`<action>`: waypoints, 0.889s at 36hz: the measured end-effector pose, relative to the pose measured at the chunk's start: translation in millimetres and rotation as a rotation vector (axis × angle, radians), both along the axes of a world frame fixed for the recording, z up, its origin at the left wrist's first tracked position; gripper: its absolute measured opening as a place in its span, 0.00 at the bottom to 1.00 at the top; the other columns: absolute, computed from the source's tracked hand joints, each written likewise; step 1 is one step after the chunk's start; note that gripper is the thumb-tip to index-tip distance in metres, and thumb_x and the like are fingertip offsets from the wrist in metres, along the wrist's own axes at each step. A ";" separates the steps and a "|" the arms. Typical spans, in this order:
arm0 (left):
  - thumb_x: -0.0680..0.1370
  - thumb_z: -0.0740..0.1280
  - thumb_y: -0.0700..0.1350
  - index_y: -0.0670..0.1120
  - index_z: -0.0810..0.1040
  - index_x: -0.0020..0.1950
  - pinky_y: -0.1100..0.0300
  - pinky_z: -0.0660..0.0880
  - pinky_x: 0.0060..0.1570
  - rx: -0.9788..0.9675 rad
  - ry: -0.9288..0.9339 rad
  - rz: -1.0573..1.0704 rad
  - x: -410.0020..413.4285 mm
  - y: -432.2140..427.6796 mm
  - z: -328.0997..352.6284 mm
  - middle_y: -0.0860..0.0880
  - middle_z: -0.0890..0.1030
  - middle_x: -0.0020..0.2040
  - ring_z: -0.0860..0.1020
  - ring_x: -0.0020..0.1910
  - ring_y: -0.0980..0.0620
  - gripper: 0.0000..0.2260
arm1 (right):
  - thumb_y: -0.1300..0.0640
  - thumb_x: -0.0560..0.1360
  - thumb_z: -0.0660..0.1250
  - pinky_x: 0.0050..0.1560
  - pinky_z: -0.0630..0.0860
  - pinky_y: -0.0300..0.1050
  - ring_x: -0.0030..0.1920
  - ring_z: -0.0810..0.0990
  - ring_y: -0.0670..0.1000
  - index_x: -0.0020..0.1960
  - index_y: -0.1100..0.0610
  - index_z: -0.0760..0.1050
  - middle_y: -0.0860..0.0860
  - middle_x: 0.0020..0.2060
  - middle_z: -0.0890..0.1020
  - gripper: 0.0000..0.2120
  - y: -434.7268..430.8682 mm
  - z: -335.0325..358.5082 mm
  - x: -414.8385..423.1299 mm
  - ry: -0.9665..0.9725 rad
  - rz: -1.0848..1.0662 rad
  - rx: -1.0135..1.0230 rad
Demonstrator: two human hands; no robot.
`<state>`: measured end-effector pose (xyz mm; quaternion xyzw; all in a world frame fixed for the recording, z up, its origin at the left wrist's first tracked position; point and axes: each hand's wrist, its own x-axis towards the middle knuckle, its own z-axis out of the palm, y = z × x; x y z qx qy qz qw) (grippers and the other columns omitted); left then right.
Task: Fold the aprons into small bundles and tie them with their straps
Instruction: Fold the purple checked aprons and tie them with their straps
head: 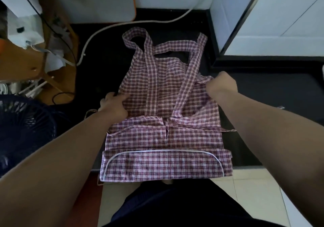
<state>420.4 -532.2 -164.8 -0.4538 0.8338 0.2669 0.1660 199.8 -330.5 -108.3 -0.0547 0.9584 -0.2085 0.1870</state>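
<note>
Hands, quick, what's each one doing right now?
Left hand: closed, gripping the apron at its left edge.
Right hand: closed, gripping its right edge.

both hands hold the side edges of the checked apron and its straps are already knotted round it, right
Not quite: the straps are not knotted; the head view shows them lying loose across the checked apron. The left hand and right hand do hold its side edges.

Both bare forearms reach forward. The left hand (114, 104) grips the apron (163, 139) at its left edge; the right hand (221, 84) (farther forward) pinches its right edge.
</note>
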 end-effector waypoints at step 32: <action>0.81 0.59 0.48 0.51 0.61 0.76 0.52 0.72 0.60 -0.022 0.211 0.083 -51.0 -18.6 0.4 0.49 0.68 0.70 0.72 0.63 0.46 0.23 | 0.56 0.81 0.55 0.50 0.75 0.55 0.50 0.76 0.60 0.64 0.56 0.66 0.58 0.54 0.77 0.12 -13.7 -33.8 -34.0 0.196 0.205 0.085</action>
